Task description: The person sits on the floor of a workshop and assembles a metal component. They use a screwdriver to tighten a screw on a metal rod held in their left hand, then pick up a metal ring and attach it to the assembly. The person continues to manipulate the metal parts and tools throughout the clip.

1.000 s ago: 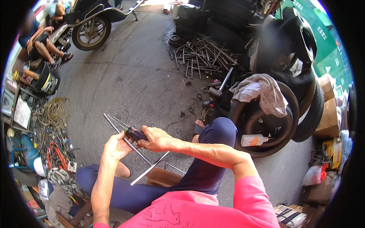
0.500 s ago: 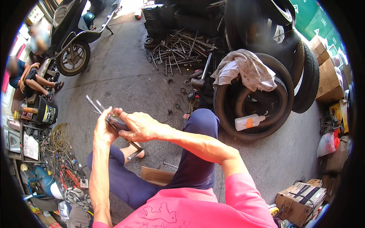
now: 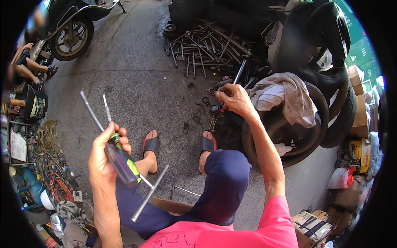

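The right fingers [image 3: 224, 97] hide the lower end of a metal bar [image 3: 240, 72].

In our left hand [image 3: 100, 159] we hold a silver T-bar wrench [image 3: 150, 191], slanting, its crossbar nearest our body, bunched with a dark purple tool handle [image 3: 120, 165] and a black-and-green one. Just beyond our right hand [image 3: 235, 99], a shiny metal handle [image 3: 240, 72] slants upward, its lower end hidden.
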`<state>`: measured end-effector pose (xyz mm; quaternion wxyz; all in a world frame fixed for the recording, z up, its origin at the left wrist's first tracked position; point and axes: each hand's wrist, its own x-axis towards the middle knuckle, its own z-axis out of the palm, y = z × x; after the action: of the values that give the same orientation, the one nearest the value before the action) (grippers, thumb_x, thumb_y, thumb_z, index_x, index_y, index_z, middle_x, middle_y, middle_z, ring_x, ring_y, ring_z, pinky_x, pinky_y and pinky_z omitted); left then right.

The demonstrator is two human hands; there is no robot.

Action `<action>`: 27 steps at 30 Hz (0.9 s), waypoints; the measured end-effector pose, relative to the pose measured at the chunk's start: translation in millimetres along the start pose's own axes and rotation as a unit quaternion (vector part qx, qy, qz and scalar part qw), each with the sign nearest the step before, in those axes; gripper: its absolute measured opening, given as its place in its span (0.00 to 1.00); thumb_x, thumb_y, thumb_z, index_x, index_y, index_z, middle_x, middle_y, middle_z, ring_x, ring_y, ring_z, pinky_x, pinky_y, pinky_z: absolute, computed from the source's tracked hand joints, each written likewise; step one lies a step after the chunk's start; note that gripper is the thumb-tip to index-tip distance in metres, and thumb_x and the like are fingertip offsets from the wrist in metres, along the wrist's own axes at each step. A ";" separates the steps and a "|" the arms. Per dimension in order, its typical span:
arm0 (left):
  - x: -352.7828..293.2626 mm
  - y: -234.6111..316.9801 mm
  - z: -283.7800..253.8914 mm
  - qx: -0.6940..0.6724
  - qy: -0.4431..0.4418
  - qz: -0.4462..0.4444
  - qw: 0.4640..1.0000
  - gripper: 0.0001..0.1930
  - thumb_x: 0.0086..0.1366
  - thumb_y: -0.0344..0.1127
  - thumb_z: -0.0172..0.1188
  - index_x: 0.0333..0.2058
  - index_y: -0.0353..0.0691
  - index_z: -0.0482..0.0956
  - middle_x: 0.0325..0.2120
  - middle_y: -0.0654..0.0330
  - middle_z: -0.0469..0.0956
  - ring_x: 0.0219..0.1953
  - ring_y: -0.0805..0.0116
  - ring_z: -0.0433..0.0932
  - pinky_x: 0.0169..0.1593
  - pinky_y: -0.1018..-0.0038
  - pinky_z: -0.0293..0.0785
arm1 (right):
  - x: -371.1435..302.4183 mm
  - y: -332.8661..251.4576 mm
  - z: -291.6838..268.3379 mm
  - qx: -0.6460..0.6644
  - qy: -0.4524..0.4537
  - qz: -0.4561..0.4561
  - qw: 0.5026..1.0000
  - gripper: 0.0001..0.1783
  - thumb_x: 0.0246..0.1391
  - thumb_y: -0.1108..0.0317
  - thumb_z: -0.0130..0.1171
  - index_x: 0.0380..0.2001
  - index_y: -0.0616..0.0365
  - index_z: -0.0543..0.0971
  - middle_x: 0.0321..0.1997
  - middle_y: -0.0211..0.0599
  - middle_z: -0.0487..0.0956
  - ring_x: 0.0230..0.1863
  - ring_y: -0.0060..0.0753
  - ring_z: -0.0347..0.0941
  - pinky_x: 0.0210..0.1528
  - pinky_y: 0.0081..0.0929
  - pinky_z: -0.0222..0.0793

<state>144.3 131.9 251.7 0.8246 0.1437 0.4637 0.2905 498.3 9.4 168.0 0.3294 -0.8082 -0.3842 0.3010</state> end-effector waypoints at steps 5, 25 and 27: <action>1.2 27.8 -23.7 -0.028 0.094 0.081 0.992 0.07 0.68 0.40 0.58 0.35 0.44 0.75 0.29 0.64 0.75 0.25 0.77 0.73 0.26 0.79 0.73 | 95.3 146.4 36.8 -0.151 0.029 0.070 0.986 0.17 0.47 0.57 0.60 0.31 0.61 0.82 0.33 0.51 0.82 0.38 0.54 0.80 0.43 0.44 0.74; 49.8 36.5 40.4 -0.012 0.205 0.052 0.977 0.07 0.76 0.37 0.45 0.43 0.40 0.64 0.27 0.67 0.61 0.25 0.80 0.60 0.29 0.83 0.61 | 274.6 262.3 81.0 -0.612 -0.090 -0.118 0.777 0.07 0.48 0.68 0.57 0.24 0.51 0.84 0.32 0.36 0.83 0.43 0.37 0.78 0.40 0.36 0.74; 51.7 33.0 35.7 -0.006 0.174 0.039 0.984 0.07 0.76 0.36 0.44 0.45 0.40 0.64 0.27 0.67 0.60 0.25 0.80 0.60 0.29 0.84 0.62 | 281.9 253.7 77.9 -0.613 -0.114 -0.146 0.768 0.07 0.47 0.69 0.57 0.21 0.52 0.84 0.29 0.36 0.83 0.41 0.37 0.78 0.39 0.35 0.74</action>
<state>184.0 190.8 252.0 0.7201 0.1041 0.5923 0.3462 695.5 140.1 -138.5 -0.2420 -0.7327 -0.6348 0.0397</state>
